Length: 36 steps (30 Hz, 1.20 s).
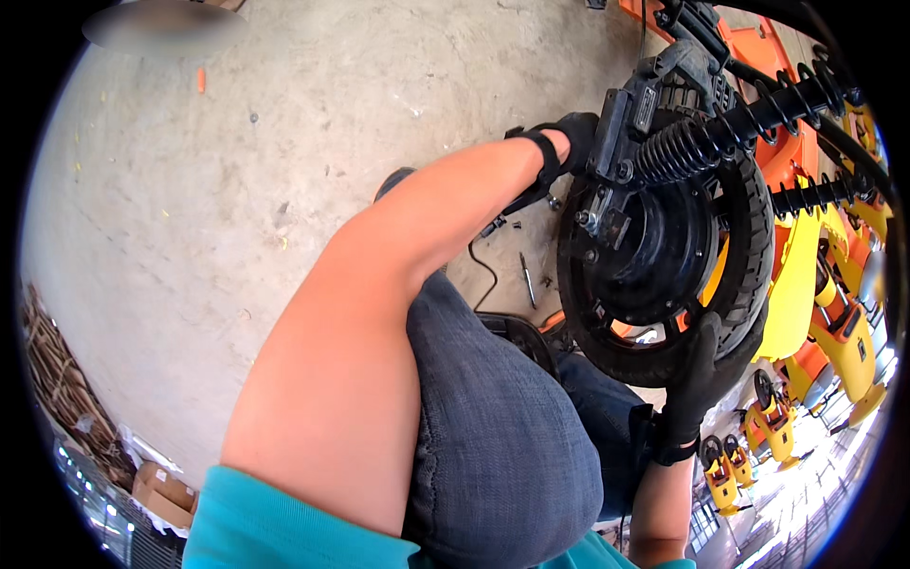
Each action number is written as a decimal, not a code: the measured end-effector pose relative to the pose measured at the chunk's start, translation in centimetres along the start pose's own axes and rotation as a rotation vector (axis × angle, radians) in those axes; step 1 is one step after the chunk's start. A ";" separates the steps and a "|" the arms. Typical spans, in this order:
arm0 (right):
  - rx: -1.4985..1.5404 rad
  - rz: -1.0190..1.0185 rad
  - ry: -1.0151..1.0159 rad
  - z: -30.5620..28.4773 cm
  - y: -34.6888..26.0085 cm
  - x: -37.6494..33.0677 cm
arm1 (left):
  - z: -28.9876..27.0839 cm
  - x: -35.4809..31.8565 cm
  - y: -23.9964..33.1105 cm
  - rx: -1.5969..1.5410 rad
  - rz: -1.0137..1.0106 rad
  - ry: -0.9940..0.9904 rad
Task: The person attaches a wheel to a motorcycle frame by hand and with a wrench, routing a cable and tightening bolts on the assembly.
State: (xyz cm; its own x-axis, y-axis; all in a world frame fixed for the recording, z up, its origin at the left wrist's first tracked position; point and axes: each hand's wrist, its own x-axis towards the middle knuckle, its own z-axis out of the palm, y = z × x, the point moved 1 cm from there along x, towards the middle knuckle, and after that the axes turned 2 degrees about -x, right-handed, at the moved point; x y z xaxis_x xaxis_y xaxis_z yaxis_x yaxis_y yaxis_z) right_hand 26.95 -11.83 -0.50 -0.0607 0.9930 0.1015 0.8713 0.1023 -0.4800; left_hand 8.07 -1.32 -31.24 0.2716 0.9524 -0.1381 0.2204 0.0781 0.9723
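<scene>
A black hub-motor wheel (654,256) with a knobbly tyre (755,218) fills the right of the view, tilted beside my knees. My right hand (711,370), in a black glove, grips the tyre's near edge, its thumb along the side and its fingers partly hidden behind the tread. Reaching across to the wheel's far left, my gloved left hand (576,137) is at the black bracket (614,133) by the axle; its fingers are hidden behind the parts. An axle bolt (588,219) sticks out below that bracket. A coil-spring shock absorber (730,128) slants up from it.
A slim metal tool (527,280) lies on the concrete floor (237,180) left of the wheel, near a black cable (488,270). A small orange piece (201,81) lies farther off. Several yellow and orange scooters (844,341) stand at right; a cardboard box (163,493) sits lower left.
</scene>
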 end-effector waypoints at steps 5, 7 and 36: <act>0.032 0.003 -0.018 -0.2 -0.5 -0.4 | 0.3 0.9 -2.2 0.099 -0.037 -0.072; 0.028 0.013 0.001 0.0 -0.2 -0.1 | 0.3 -0.2 -0.6 0.115 -0.001 0.045; -0.065 -0.029 -0.022 -0.3 -0.1 -0.4 | -1.7 -4.1 3.5 0.043 -0.019 0.083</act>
State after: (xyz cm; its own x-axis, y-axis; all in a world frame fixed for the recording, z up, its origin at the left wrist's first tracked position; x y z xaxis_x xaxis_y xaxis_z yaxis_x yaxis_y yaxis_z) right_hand 27.03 -12.21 -0.19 -0.0965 0.9908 0.0945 0.8988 0.1276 -0.4194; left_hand 6.14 -4.42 -26.97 0.1884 0.9722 -0.1389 0.2651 0.0859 0.9604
